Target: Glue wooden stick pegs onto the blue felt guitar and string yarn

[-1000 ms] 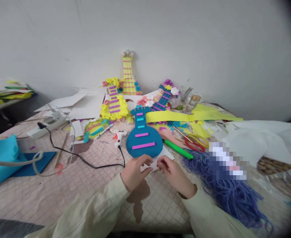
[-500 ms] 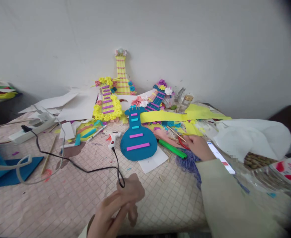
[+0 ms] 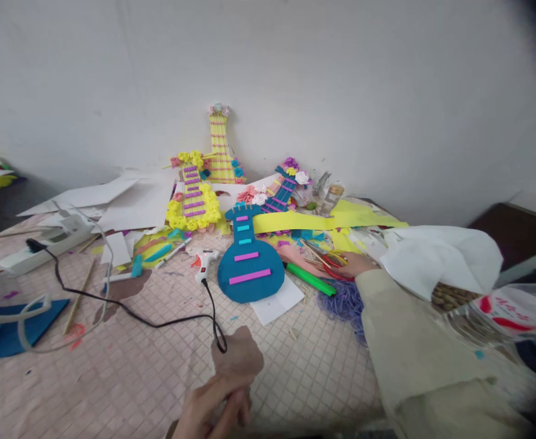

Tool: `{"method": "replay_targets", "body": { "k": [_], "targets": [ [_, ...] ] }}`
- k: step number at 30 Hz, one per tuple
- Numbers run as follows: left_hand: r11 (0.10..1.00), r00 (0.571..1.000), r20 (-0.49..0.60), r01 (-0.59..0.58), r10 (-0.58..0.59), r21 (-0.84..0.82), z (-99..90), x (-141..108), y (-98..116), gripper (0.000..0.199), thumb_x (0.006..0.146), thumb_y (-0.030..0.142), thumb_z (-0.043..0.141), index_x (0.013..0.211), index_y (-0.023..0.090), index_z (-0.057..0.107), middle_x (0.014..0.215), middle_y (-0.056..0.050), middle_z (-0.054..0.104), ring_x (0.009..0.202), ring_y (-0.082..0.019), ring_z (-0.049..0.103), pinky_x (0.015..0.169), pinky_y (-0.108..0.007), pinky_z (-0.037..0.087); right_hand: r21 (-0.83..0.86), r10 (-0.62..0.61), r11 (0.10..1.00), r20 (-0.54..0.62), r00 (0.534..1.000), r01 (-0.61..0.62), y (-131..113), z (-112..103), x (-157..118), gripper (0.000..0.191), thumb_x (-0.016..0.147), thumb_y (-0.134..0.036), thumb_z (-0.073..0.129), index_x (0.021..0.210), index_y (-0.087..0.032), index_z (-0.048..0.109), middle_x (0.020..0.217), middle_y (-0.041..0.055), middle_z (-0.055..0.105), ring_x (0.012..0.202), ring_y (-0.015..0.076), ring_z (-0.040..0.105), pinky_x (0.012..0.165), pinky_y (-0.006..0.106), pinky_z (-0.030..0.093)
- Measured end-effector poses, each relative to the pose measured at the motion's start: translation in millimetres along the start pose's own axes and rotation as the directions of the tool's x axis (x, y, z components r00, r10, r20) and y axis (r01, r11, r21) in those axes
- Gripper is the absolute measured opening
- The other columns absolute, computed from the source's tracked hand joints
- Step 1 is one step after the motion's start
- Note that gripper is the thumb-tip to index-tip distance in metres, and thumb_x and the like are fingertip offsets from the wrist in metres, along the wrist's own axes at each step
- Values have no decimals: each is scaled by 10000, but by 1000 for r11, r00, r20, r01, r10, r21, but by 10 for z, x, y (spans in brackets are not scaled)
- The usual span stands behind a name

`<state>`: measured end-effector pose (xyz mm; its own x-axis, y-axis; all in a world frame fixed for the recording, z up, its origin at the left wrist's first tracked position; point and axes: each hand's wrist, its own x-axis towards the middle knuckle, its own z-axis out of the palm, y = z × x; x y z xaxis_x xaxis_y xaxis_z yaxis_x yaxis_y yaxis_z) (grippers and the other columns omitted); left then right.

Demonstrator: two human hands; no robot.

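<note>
We log the left hand (image 3: 215,403) with fingers loosely curled; whether it holds anything, we cannot tell. Ahead of it: one blue guitar-shaped cutout (image 3: 251,267) bearing five bars (image 3: 250,277), three purple, two light blue. Further right: one pair of scissors (image 3: 338,260), red- and yellow-handled, at the right hand's (image 3: 358,266) fingers; its opening and grip we cannot tell.

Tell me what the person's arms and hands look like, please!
The right arm wears a loose, creased, pale greenish-beige sleeve, long and plain, with no pattern that I can see. Only a dark sliver of the left cuff shows. No gloves show on the left hand or right hand.
</note>
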<state>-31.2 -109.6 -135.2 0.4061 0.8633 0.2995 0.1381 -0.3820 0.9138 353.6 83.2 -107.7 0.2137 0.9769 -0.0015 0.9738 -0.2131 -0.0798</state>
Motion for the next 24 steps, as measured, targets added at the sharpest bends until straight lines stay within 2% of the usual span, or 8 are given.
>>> {"method": "replay_targets", "body": {
  "k": [4,8,13,15,17,19,22,24],
  "targets": [
    [999,1000,6,29,-29,-13,37,-19,-56,294,862,203,385,1100,247,553,620,-21,633,591,-136,582,631,-259,475,-43,72,996,-14,997,-72,59,-187,12,443,595,-426,625,947,-158,636,944,160,654,863,304,601,649,342,405],
    [995,995,-13,96,-96,2,58,16,-47,267,857,224,412,1074,218,566,625,-14,642,569,-125,587,617,-242,475,-23,115,993,-85,990,-118,163,-524,-65,400,649,-373,576,963,-128,608,945,202,636,866,343,587,638,384,397],
    [992,991,81,103,-109,65,36,220,89,238,850,222,430,1018,195,596,677,-27,668,637,-127,607,657,-242,474,113,34,993,-64,997,-27,253,-851,-347,339,652,-421,583,836,-142,639,764,123,666,697,279,611,563,342,423],
    [994,989,101,106,-108,27,54,331,164,229,849,237,434,980,185,614,672,-34,666,663,-134,607,705,-265,471,292,-38,955,-35,999,47,187,-877,-563,334,645,-432,583,835,-165,643,742,85,678,662,261,620,546,338,455],
    [983,983,103,162,-153,-88,114,435,236,222,839,283,458,951,180,621,718,-53,668,708,-146,610,744,-293,468,632,-158,763,-21,987,136,23,-834,-864,383,629,-438,604,909,-178,636,892,93,683,769,279,634,619,362,504],
    [927,968,118,247,-222,-283,216,517,299,293,791,352,533,1034,194,576,949,-96,648,897,-183,592,820,-329,450,813,-297,566,47,954,136,-225,-727,-1236,448,621,-421,658,1027,-239,610,1099,76,625,942,271,604,755,362,509],
    [763,939,224,344,-262,-547,408,586,374,736,624,421,696,1254,274,344,1338,-116,371,1203,-235,386,955,-379,355,925,-324,379,134,936,-1,-648,-498,-1820,450,603,-463,684,1011,-285,623,1023,74,659,875,254,630,733,368,523],
    [684,921,288,388,-262,-618,523,608,413,904,542,406,755,1282,298,247,1330,-117,339,1173,-243,410,944,-389,354,954,-380,293,178,908,-64,-879,-364,-2131,495,604,-573,632,995,-269,641,948,91,675,815,257,639,708,382,525]
  ]
}}
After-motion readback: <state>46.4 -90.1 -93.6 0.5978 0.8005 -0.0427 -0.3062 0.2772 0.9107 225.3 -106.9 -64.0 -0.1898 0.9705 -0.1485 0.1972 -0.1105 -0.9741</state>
